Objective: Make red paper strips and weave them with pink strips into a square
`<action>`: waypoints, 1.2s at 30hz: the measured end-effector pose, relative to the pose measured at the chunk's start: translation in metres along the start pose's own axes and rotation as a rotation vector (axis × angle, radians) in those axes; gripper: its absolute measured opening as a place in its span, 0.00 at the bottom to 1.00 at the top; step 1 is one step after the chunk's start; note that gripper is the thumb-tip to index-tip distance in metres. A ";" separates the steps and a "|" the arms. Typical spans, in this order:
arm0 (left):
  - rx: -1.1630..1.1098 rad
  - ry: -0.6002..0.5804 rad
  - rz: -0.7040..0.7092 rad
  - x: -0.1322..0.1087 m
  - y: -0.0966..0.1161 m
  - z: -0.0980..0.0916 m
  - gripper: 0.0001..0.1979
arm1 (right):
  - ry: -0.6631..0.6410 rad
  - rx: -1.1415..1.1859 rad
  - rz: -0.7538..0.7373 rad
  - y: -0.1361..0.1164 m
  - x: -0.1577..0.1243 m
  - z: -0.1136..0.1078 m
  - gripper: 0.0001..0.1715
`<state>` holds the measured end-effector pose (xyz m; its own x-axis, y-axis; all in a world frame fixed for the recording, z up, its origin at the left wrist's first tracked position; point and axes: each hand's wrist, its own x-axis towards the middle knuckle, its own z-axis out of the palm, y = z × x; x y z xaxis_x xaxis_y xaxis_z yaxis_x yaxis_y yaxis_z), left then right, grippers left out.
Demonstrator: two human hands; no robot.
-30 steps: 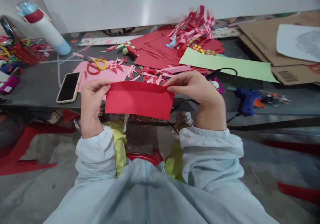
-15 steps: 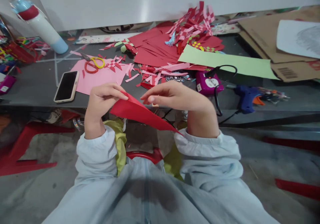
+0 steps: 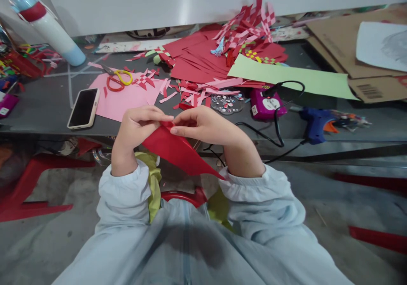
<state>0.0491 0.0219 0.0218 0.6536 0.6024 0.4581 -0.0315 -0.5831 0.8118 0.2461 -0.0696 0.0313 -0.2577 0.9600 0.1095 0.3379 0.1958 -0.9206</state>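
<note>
A sheet of red paper [image 3: 181, 151] is held up in front of me, just off the table's near edge, its lower corner slanting toward my right sleeve. My left hand [image 3: 136, 124] pinches its upper left part between thumb and fingers. With thumb and fingertips, my right hand [image 3: 203, 126] grips the top edge close beside the left fingertips. Beyond the hands lie pink paper [image 3: 127, 100], scissors [image 3: 119, 79] with yellow and red handles, and red and pink paper scraps [image 3: 193, 94].
A phone [image 3: 83, 109] and a bottle [image 3: 51, 34] are on the left. Red sheets [image 3: 197, 60], woven strips [image 3: 251, 26] and a green sheet [image 3: 292, 77] lie behind. At right are a purple box [image 3: 265, 106] with a cable, a blue glue gun [image 3: 316, 124] and cardboard [image 3: 337, 47].
My right hand has moved left and closed on the red paper's top edge, where before it hovered apart. The left hand has shifted slightly right.
</note>
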 end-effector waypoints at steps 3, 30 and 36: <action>0.005 0.066 -0.088 0.000 0.003 0.003 0.18 | 0.048 -0.024 -0.009 0.001 0.001 0.004 0.18; -0.016 0.056 -0.204 0.002 0.001 0.003 0.16 | 0.254 -0.514 -0.022 -0.009 0.001 0.018 0.15; 0.068 0.097 -0.163 0.002 0.002 0.002 0.10 | 0.226 -0.465 -0.055 -0.010 0.000 0.019 0.16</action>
<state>0.0516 0.0209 0.0233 0.5702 0.7397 0.3574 0.1222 -0.5066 0.8535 0.2255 -0.0755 0.0332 -0.1021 0.9551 0.2783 0.7093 0.2660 -0.6528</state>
